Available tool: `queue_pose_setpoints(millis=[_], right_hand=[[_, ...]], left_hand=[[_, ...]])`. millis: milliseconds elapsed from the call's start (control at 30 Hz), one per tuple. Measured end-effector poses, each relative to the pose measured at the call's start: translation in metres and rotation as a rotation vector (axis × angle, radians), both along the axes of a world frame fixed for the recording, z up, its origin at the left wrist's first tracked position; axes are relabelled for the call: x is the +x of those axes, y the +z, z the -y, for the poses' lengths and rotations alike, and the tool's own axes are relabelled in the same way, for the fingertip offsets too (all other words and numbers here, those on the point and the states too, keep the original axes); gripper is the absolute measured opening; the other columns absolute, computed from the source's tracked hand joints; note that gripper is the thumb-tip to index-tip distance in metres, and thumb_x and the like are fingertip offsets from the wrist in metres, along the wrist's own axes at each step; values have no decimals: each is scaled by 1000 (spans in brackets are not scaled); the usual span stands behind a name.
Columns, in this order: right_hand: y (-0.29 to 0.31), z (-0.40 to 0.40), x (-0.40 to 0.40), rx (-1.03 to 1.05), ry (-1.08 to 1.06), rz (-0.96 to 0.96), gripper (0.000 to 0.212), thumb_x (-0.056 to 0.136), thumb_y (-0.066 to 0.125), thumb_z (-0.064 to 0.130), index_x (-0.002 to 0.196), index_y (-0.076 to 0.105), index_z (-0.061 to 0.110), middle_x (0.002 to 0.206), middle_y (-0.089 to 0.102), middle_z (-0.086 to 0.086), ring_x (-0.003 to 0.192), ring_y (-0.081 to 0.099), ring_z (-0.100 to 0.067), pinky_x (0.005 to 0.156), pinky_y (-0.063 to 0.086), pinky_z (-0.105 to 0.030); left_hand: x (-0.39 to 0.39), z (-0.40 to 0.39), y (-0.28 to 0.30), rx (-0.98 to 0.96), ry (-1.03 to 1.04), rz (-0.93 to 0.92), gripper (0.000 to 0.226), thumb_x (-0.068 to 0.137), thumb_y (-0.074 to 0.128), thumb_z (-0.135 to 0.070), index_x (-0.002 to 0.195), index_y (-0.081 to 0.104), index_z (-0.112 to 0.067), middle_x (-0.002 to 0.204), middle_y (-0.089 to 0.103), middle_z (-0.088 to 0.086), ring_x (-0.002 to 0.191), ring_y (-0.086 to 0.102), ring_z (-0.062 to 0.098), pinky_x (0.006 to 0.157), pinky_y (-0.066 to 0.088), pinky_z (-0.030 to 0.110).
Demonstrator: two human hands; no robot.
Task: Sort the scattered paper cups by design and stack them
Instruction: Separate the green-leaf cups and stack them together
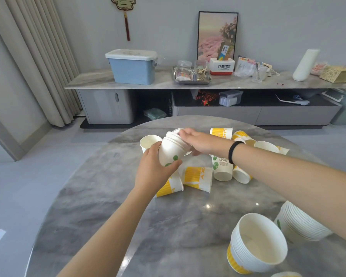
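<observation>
My left hand (155, 168) grips a short stack of white cups with green leaf prints (171, 149), held tilted above the round marble table (112, 206). My right hand (198, 141) rests its fingers on the top rim of that stack. Under and around the hands lie scattered cups: yellow-striped ones (198, 177) on their sides, an upside-down green-leaf cup (222, 168), and a plain upright cup (148, 142). At the near right stand a tall yellow-striped stack (254, 246) and a green-leaf stack (302, 222).
More yellow-striped cups (221, 132) lie at the table's far side. Beyond the table runs a long low cabinet (188, 80) with a blue lidded bin (133, 65), a metal tray and a white tissue box. Curtains hang at the left.
</observation>
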State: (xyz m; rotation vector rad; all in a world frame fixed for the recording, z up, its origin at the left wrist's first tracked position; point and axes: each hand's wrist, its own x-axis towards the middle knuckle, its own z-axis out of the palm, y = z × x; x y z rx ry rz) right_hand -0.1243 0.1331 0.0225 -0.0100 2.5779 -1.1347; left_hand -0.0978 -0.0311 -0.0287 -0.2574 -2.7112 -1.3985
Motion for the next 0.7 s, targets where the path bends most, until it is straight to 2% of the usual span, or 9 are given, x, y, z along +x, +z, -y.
queue_pose_setpoints(millis=[100,167,200,267,333,400,467,600,700], right_hand=[[-16,9,-8,-198,11,55,43,99,25,43,139,33,30,135,44,2,123,46,-19,104,43,-37],[-22,10,-17,-306,-17,106,39,99,29,39,135,40,26,127,50,0,115,50,-19,100,42,-34],[-23,10,-23,-320,-71,70,37,99,31,37,130,45,24,123,53,-3,109,51,-19,96,42,-33],[-27,4,-37,-184,-194,-82,38,98,33,34,130,47,19,129,55,-8,110,52,-21,95,41,-32],[-38,-4,-53,111,-176,-198,39,97,37,31,134,46,21,139,49,-9,125,46,-24,105,36,-36],[-52,-7,-66,347,-104,-225,41,96,39,31,137,43,26,141,45,-14,131,39,-30,108,31,-37],[-62,-7,-78,480,-58,-209,43,96,39,36,139,39,31,142,41,-18,132,35,-34,109,28,-39],[-70,-8,-91,510,-53,-152,50,93,44,42,141,36,33,148,35,-17,133,36,-32,110,29,-38],[-76,-5,-93,433,-93,-231,52,86,59,35,135,41,25,131,53,-14,118,50,-34,99,41,-40]], left_hand=[[1,2,-4,-26,12,10,71,75,73,-42,136,41,-24,125,52,-1,101,51,15,78,43,28],[0,5,-6,-38,33,7,72,76,72,-42,137,40,-23,128,50,0,109,52,18,79,39,26],[-1,7,-8,-42,47,7,73,76,72,-42,138,39,-23,129,49,0,113,52,19,79,37,25],[-3,10,-9,-52,70,15,73,76,71,-45,138,38,-25,130,48,0,114,52,19,79,37,26],[-5,13,-10,-56,93,19,74,75,71,-47,138,38,-28,129,48,-1,112,53,18,78,40,27],[-8,14,-11,-60,103,7,73,74,71,-48,137,39,-29,128,49,-2,111,54,18,79,42,29],[-11,15,-13,-68,105,-4,72,74,71,-48,136,39,-29,127,50,-3,110,54,18,79,43,28],[-11,16,-16,-79,87,-7,72,73,71,-49,135,39,-31,127,49,-5,110,54,17,81,46,30],[-13,17,-20,-86,81,-16,72,72,71,-50,135,40,-32,125,49,-5,110,54,16,82,47,30]])
